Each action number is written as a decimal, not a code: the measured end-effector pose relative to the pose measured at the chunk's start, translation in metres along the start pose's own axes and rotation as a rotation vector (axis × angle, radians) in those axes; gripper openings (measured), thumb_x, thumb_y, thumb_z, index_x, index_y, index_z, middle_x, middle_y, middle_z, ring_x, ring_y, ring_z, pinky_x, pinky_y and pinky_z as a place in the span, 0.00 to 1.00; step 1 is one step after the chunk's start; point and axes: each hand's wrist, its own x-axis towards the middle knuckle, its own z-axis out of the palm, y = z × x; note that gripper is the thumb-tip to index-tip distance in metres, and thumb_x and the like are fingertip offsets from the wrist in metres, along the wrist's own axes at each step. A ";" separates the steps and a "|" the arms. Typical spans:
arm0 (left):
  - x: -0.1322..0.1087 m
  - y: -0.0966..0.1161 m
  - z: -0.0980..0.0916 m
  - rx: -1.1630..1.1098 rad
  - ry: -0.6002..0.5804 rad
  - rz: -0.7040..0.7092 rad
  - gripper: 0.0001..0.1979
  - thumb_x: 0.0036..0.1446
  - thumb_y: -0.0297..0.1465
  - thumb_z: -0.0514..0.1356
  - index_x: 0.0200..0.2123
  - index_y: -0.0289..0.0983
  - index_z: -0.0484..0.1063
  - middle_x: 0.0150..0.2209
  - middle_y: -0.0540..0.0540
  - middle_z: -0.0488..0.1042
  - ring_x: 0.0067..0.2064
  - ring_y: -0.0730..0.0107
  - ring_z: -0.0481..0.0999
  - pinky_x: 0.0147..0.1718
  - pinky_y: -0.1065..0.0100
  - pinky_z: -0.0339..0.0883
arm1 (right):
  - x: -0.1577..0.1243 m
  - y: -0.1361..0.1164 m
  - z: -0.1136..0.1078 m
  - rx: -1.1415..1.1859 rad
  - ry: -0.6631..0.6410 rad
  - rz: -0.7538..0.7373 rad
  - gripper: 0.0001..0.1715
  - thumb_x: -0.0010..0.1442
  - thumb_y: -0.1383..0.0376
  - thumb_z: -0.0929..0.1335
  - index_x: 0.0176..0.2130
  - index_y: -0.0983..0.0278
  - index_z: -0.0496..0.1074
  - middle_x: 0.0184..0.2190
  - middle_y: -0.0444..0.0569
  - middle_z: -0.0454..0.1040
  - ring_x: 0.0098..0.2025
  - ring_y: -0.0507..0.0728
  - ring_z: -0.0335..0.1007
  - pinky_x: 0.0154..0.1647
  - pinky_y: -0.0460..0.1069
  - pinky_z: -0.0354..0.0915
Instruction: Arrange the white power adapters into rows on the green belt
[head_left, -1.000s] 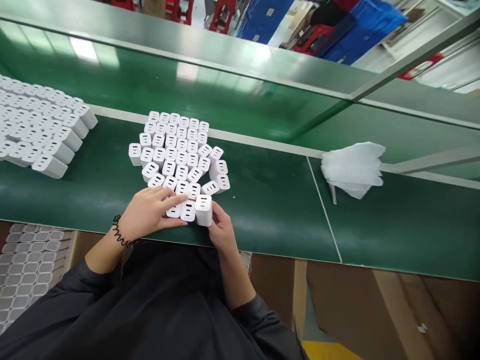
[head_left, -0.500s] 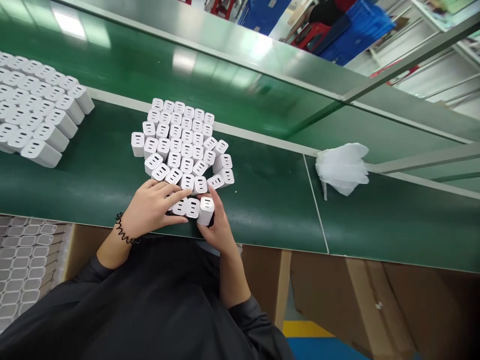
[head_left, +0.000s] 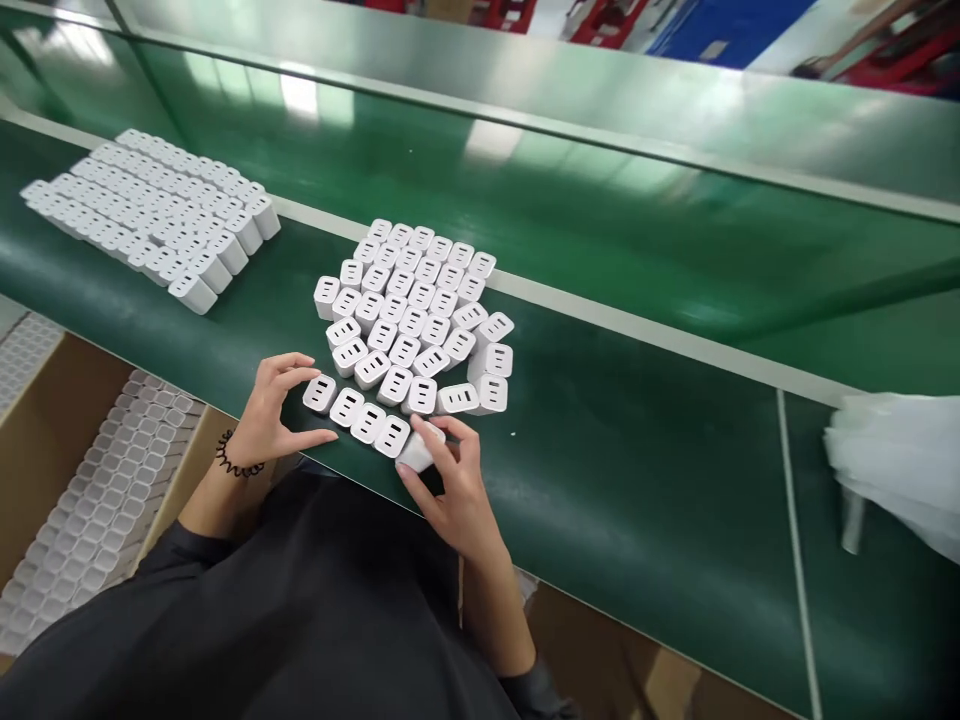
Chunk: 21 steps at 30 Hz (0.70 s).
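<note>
white plastic, smooth and rounded, forms the tilted charger block [head_left: 414, 456] at the lower centre of the frame, pinched between thumb and fingers in the grip of the right hand [head_left: 459, 490]. it leans at the right end of a short front row of charger blocks [head_left: 368, 424], three of them side by side, their slotted faces turned up. a little apart at the left end of that row stands a lone charger block [head_left: 320, 394], and the left hand [head_left: 268, 410] curves around it with its grip spread, thumb well away from the fingers; whether a fingertip touches the block i cannot tell. a black coiled band [head_left: 234, 457] circles the left wrist.

just beyond, mid-frame, a larger charger cluster [head_left: 405, 310] covers part of the green counter [head_left: 637, 480], tidy at the back and skewed along its right side. towards the upper left sits a second charger batch [head_left: 161, 205], packed close. a cardboard box [head_left: 37, 425] at the lower left holds rows of pale rounded pieces [head_left: 101, 510]. translucent white plastic sheeting [head_left: 896, 460] lies at the right edge. red stools [head_left: 609, 20] and a blue crate [head_left: 731, 30] show along the top.
</note>
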 end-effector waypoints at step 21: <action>-0.003 0.044 0.028 0.229 -0.076 0.102 0.19 0.58 0.34 0.67 0.54 0.43 0.74 0.61 0.37 0.64 0.61 0.52 0.65 0.57 0.50 0.66 | -0.007 0.000 0.010 -0.104 0.207 -0.157 0.27 0.65 0.70 0.67 0.61 0.54 0.69 0.60 0.55 0.71 0.62 0.66 0.66 0.60 0.63 0.68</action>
